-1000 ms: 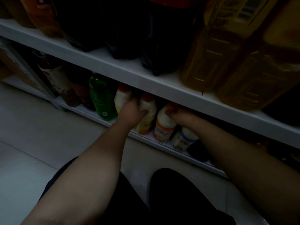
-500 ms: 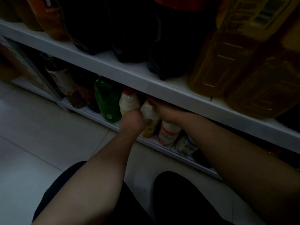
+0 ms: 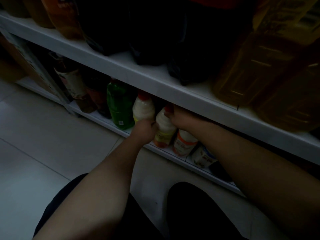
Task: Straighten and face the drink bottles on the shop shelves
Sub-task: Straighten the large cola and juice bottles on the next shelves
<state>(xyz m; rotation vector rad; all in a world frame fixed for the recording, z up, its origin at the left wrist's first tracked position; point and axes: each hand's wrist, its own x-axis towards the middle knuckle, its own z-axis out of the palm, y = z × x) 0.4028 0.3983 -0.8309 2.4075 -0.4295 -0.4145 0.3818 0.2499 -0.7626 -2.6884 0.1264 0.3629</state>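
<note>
- Drink bottles (image 3: 184, 144) line the bottom shelf (image 3: 174, 157) just past your knees, low over the tiled floor (image 3: 43, 135); that row is where you are working.
- Your left hand (image 3: 144, 130) wraps the lower body of the gripped white bottle (image 3: 164, 129), fingers curled round it and pressed together.
- Your right hand (image 3: 180, 118) closes over the same bottle's shoulder, beside its red cap. Its fingertips are hidden, so you cannot tell their spread.
- You seem to be mid-turn on this one. The light is too dim to say whether its label faces out.
- Just left, a second white bottle (image 3: 143, 110) and a green bottle (image 3: 119, 108) stand upright. To the right, the blue-labelled bottle (image 3: 202, 157) seems to lean and probably needs you next.
- Farther up, the upper shelf (image 3: 155, 84) holds dark bottles (image 3: 147, 32) and yellow jugs (image 3: 259, 66); count those as still to check.
</note>
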